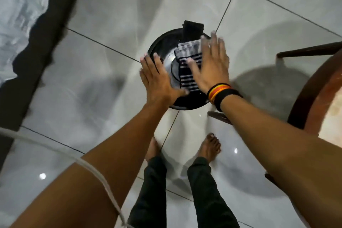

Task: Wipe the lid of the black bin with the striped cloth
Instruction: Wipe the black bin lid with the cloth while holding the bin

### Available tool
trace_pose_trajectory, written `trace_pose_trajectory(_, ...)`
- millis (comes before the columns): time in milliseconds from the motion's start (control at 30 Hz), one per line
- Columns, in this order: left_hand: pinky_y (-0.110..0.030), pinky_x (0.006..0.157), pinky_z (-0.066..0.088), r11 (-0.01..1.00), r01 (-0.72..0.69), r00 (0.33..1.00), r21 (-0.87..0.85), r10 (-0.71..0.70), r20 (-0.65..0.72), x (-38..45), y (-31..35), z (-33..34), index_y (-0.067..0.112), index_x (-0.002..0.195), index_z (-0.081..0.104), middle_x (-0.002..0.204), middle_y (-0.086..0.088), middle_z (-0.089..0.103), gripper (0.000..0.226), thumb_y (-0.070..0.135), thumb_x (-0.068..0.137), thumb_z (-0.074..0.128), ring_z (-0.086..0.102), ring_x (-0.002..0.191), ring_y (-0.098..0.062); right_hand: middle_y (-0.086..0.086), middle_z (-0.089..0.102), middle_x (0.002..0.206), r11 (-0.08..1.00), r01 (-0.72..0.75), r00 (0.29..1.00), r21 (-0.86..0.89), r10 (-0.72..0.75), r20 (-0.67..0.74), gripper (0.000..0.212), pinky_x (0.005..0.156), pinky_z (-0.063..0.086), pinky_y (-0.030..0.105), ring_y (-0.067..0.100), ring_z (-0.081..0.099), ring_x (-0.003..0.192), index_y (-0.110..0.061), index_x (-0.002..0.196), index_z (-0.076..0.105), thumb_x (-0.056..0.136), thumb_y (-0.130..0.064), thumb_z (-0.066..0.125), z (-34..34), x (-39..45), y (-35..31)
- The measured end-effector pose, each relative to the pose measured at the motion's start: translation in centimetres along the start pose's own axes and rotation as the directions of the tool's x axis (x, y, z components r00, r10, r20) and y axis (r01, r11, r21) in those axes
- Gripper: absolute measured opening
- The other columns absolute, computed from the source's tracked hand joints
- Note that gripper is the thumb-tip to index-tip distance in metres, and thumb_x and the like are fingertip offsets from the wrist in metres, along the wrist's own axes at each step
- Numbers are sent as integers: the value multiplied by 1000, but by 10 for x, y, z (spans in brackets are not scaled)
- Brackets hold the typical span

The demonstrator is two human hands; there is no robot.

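Observation:
A round black bin stands on the tiled floor below me, and its lid [162, 43] has a shiny silver centre. The black-and-white striped cloth [187, 61] lies spread across the lid. My right hand [211, 65] rests flat on the cloth's right half, fingers apart, blurred by motion. My left hand [157, 77] lies flat on the lid's left side with its thumb at the cloth's near edge. The black pedal [193, 28] sticks out at the bin's far side.
A round wooden table [314, 89] with dark legs stands close on the right. A dark-edged mat or rug [37, 42] runs along the left. My bare feet [211, 146] stand just behind the bin. A white cord [96, 174] crosses my left forearm.

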State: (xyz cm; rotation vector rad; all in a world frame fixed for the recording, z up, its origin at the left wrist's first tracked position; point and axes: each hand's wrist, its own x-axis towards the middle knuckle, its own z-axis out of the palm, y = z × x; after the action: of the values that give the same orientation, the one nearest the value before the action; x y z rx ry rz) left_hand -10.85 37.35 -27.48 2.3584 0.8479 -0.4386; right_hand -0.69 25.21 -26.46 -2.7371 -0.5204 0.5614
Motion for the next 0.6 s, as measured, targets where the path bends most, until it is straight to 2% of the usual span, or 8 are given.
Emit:
trace_pose_trajectory(67,-61,120,-21,997,-57,993,56,51,110,14,-13,9,-5,160,-17,167,-29,-27,177,90,43,75,-28,155,-46,7,-4,173,986,122,992,-115,-117,45,73,126,7,62,32,-4,160,-23,164,10,103,-53,37,25,8,-2)
trace_pose_trajectory(167,-65,118,-21,990,-101,985,101,86,148,26,-22,22,-9,159,-17,165,-34,-27,184,102,29,51,-27,153,-53,10,-2,173,970,100,995,-223,-98,22,72,124,7,66,33,-2,160,-23,164,5,103,-53,31,58,12,1)
trace_pose_trajectory(200,-62,118,-22,989,-101,987,106,87,132,27,-24,23,-8,159,-16,165,-34,-26,183,102,30,52,-26,153,-53,11,1,173,966,80,995,-244,-91,-31,72,124,8,66,34,1,160,-22,164,6,103,-52,30,65,11,1)
trace_pose_trajectory(300,-57,118,-22,991,-90,987,101,76,143,26,-24,20,-4,161,-18,167,-28,-28,182,90,38,77,-28,154,-48,11,4,173,961,22,994,-276,-52,-101,70,124,10,65,33,4,160,-22,164,7,104,-53,26,71,11,-2)
trace_pose_trajectory(400,-62,122,-15,993,-72,986,95,56,157,29,-21,18,0,161,-20,168,-24,-29,180,74,41,91,-30,155,-45,11,4,173,959,-204,966,-195,165,-201,70,123,10,66,33,3,160,-20,164,7,104,-53,22,75,24,-21)
trace_pose_trajectory(467,-64,125,-11,995,-39,988,89,25,155,30,-18,19,2,161,-21,168,-22,-30,179,71,41,93,-30,155,-43,10,4,173,957,-257,952,-133,228,-204,69,123,6,67,35,3,160,-19,164,7,104,-52,21,77,41,-37)
trace_pose_trajectory(533,-62,124,-15,998,-26,986,60,16,164,29,-16,22,4,160,-25,167,-20,-35,181,72,40,93,-34,154,-42,8,3,173,972,-54,991,-227,24,-130,67,125,2,66,34,2,160,-21,164,6,105,-51,18,77,51,-39)
trace_pose_trajectory(600,-61,122,-18,999,-20,981,38,12,194,29,-17,22,6,158,-29,165,-19,-39,182,76,40,90,-37,152,-41,7,2,173,888,297,952,-351,-304,36,65,125,4,64,33,2,160,-22,164,4,106,-49,17,70,47,-21)
